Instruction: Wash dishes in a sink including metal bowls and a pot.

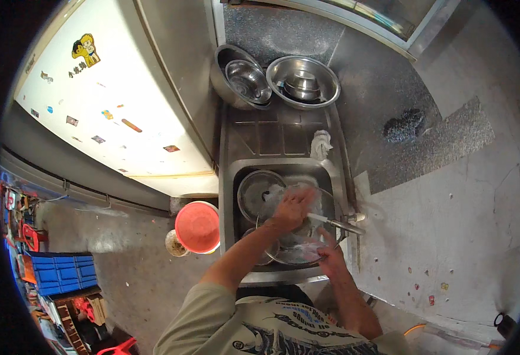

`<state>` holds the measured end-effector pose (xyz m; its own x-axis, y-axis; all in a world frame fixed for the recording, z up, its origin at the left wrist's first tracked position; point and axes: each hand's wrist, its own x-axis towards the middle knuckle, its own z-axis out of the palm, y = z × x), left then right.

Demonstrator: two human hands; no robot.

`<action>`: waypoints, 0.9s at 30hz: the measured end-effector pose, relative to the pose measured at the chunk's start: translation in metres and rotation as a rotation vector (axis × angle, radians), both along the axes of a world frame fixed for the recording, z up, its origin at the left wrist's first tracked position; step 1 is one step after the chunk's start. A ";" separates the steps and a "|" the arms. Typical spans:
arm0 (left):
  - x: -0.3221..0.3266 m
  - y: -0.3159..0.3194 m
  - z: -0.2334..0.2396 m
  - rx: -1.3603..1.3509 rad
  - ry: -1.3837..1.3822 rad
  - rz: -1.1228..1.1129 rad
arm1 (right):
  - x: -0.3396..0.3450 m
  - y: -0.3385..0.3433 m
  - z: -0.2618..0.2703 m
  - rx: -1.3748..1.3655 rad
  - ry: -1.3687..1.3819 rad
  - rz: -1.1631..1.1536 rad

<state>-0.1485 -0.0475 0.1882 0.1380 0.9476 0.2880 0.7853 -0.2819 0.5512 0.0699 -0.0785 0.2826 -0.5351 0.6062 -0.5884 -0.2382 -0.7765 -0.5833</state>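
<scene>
My left hand [293, 206], blurred at the fingers, lies palm down inside a large round metal basin [293, 255] in the sink [228, 213]. Whether it holds anything beneath is hidden. My right hand [330, 255] grips the basin's rim at the lower right, a finger over the inside. White suds or wet film show in the basin around my left hand. The faucet spout [346, 226] reaches over the basin from the right. A round metal lid or pan [260, 188] lies at the sink's upper left, and another round vessel [266, 248] is partly covered by my left forearm.
Beyond the sink, a ribbed drainboard [268, 137] carries a crumpled pale cloth [321, 144]. Stacked steel bowls [246, 82] and a wide steel basin [273, 73] with smaller bowls stand behind. A white refrigerator [122, 88] and a red-lidded bucket [197, 226] are left; a wall [437, 230] is right.
</scene>
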 end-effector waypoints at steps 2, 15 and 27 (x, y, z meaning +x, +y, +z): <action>-0.013 -0.010 -0.014 0.236 0.229 -0.036 | 0.002 0.003 -0.005 0.066 -0.028 -0.004; -0.029 -0.067 -0.028 -0.323 -0.957 0.410 | 0.025 0.026 0.022 0.121 -0.063 0.109; -0.068 -0.023 -0.002 -0.436 -1.059 0.086 | 0.028 0.024 0.032 0.112 -0.113 0.168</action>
